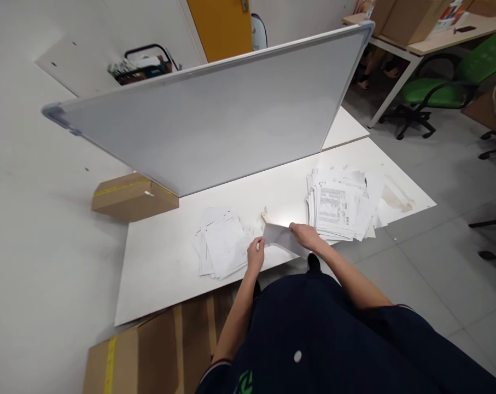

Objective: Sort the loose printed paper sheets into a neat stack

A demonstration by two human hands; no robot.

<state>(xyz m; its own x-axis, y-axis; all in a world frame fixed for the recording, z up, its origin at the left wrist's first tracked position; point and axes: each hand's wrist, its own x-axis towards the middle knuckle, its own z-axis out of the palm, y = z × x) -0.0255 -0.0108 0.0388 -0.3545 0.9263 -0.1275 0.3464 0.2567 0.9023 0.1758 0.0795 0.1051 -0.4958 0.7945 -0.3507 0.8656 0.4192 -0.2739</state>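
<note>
- Pinching paper (pixel 281 237) by its left edge with the left hand (pixel 256 254), gripping its upper edge with the right hand (pixel 305 237).
- Holding it over the white table (pixel 159 262), between left pile (pixel 223 245) and right pile (pixel 337 207).
- Farther out, near a box (pixel 135 200) by the whiteboard (pixel 219 120), with contents hidden.

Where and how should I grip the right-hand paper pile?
Probably pinch the right-hand paper pile by its near edge, coming in from the front: its sheets lie flat, unevenly fanned, with that edge close to the front edge of the table.
</note>
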